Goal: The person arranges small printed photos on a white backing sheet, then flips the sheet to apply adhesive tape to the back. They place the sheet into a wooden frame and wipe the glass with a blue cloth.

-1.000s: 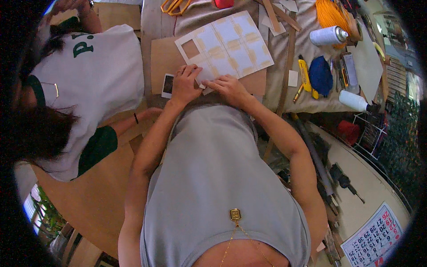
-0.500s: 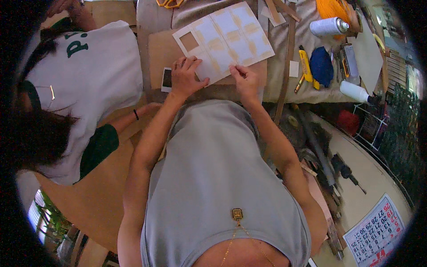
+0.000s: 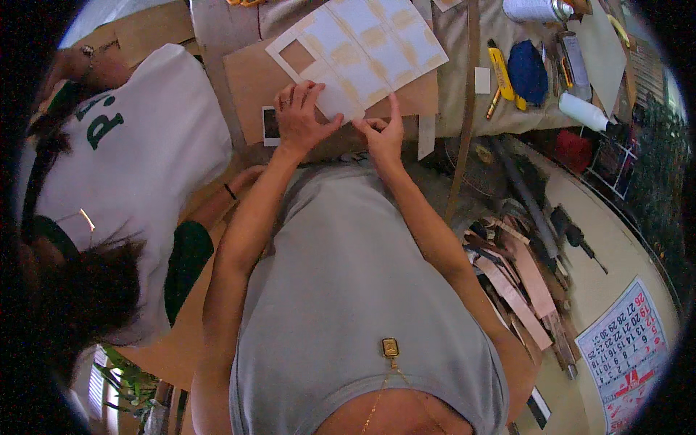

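Note:
A white card sheet [image 3: 370,51] with a grid of yellowish patches and a square cut-out near its left corner lies slanted on brown cardboard [image 3: 246,83]. My left hand [image 3: 299,119] rests with spread fingers on the sheet's near left part. At its near corner, my right hand [image 3: 383,134] pinches the edge between thumb and bent fingers, the index finger stretched out along the sheet. Beside my left hand, partly behind it, is a small white-framed dark card [image 3: 270,125].
At the right of the table are a yellow cutter [image 3: 500,72], a dark blue cloth bundle [image 3: 527,71], a white bottle [image 3: 582,111] and a spray can [image 3: 536,9]. A person in a white shirt [image 3: 167,123] sits close at my left. Material strips [image 3: 515,283] lie at lower right.
My right hand has slid left along the sheet's near edge to its corner, and its index finger has straightened. My left hand stays on the sheet. The view has shifted slightly.

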Action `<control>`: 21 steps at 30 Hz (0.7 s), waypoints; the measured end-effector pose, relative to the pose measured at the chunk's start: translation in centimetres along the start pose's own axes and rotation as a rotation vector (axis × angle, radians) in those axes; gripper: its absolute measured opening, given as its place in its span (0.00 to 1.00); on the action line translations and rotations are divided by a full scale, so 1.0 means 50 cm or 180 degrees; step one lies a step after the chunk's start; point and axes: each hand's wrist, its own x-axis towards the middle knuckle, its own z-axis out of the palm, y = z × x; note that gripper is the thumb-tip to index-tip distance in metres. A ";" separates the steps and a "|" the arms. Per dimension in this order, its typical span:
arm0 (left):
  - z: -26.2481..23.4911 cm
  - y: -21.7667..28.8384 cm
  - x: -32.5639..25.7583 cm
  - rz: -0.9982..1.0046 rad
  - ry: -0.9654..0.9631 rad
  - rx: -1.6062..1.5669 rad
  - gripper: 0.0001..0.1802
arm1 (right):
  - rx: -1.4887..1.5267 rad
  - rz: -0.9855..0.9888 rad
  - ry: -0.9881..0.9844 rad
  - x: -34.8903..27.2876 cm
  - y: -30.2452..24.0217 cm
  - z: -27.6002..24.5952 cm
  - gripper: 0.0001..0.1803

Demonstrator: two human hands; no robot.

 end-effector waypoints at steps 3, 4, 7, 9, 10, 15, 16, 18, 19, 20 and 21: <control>-0.002 -0.008 0.002 0.0086 -0.0038 -0.0051 0.33 | 0.0190 0.0003 0.0203 0.002 0.016 0.009 0.47; -0.004 -0.010 0.003 0.0113 -0.0042 -0.0049 0.33 | 0.0270 -0.0042 0.0286 0.003 0.022 0.014 0.46; -0.001 -0.016 0.000 0.0187 -0.0048 0.0017 0.34 | 0.0438 -0.0260 0.0304 0.004 0.031 0.026 0.45; 0.001 -0.018 -0.004 0.0225 -0.0072 0.0040 0.35 | 0.0275 -0.0449 0.0404 0.022 0.066 0.034 0.44; 0.000 -0.020 -0.005 0.0229 -0.0087 0.0042 0.35 | 0.0190 -0.0546 0.0438 0.025 0.069 0.040 0.44; -0.005 -0.025 -0.005 0.0252 -0.0177 -0.0028 0.35 | 0.0234 -0.0424 0.0320 0.010 0.050 0.051 0.45; -0.007 -0.026 -0.005 0.0260 -0.0201 -0.0029 0.35 | 0.0308 -0.0408 0.0307 0.005 0.043 0.054 0.45; -0.010 -0.026 -0.005 0.0251 -0.0229 -0.0076 0.35 | 0.0277 -0.0352 0.0358 0.004 0.038 0.056 0.47; -0.011 -0.024 -0.003 0.0233 -0.0231 -0.0116 0.35 | 0.0265 -0.0326 0.0378 0.004 0.035 0.058 0.47; -0.012 -0.024 -0.003 0.0214 -0.0232 -0.0156 0.34 | 0.0220 -0.0267 0.0395 0.002 0.031 0.060 0.47; -0.012 -0.025 -0.004 0.0211 -0.0240 -0.0168 0.34 | 0.0175 -0.0208 0.0411 -0.001 0.026 0.062 0.48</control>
